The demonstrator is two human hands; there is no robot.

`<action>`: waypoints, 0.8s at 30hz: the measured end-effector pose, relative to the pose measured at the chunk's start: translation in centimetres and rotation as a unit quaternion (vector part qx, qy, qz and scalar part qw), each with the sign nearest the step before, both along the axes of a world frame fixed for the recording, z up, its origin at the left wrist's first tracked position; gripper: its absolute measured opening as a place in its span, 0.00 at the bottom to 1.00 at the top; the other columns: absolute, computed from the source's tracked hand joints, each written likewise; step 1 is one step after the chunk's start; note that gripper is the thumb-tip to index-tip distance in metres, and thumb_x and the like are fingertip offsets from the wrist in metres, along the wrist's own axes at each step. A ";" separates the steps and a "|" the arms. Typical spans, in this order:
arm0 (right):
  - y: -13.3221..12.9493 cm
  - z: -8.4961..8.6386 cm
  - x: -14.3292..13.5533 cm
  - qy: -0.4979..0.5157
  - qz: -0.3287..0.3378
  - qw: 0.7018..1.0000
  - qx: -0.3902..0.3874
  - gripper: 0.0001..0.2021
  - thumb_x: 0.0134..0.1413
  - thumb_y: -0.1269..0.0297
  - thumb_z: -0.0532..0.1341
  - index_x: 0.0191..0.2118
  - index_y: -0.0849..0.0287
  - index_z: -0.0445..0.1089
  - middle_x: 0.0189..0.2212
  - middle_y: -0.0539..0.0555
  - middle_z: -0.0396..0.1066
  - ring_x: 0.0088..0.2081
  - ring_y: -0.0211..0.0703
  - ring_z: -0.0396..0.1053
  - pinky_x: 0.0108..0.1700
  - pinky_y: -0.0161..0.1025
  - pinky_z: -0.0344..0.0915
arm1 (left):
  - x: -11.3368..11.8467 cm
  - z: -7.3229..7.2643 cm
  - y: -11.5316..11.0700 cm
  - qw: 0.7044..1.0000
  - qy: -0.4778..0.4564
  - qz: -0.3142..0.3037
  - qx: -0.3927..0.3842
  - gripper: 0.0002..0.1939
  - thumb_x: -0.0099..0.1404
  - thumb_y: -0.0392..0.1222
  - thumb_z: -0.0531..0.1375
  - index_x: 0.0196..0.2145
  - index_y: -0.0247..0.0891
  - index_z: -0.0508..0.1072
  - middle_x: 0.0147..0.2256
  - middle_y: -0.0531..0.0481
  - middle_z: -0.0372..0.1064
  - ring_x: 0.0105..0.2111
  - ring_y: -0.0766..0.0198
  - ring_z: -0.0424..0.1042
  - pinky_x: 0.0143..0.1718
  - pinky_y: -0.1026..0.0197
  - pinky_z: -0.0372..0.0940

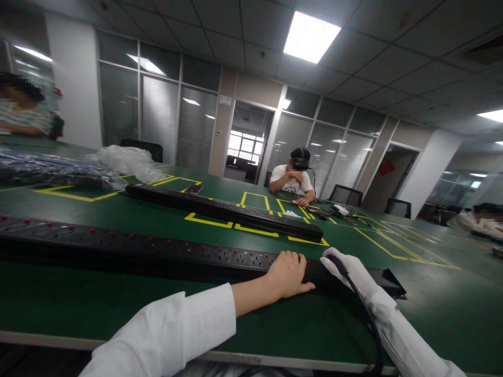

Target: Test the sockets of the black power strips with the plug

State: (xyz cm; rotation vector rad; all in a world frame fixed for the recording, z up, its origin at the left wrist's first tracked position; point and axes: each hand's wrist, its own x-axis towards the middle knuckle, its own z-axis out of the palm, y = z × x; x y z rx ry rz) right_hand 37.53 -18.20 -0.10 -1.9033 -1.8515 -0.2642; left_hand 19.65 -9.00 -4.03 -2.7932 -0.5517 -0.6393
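A long black power strip [157, 251] with a row of sockets and small red parts lies across the table in front of me. My left hand [286, 275], bare, is closed over the strip, with its fingers across the top and the thumb along the near side. To its right, my right hand [346, 269], in a white glove, is closed round the end of a black power cable [363, 309]. That cable end is held at the top of the strip; the fingers hide its tip, so whether it sits in a socket cannot be told. The cable droops toward the table's near edge.
A second black power strip [223, 208] lies farther back on the green table [188, 296], among yellow tape lines. Clear plastic wrapping [126, 162] is at the left. Across the table sits a person [293, 178] with small tools and wires. Other people are at both sides.
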 end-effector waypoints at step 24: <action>-0.1 0.8 0.5 0.057 0.047 0.994 -0.076 0.15 0.54 0.53 0.49 0.31 0.58 0.64 0.24 0.49 0.67 0.26 0.36 0.64 0.29 0.31 0.59 | 0.1 -0.3 0.3 1.000 -0.006 0.001 0.008 0.32 0.57 0.62 0.44 0.44 0.29 0.61 0.36 0.37 0.65 0.35 0.52 0.65 0.34 0.55 0.56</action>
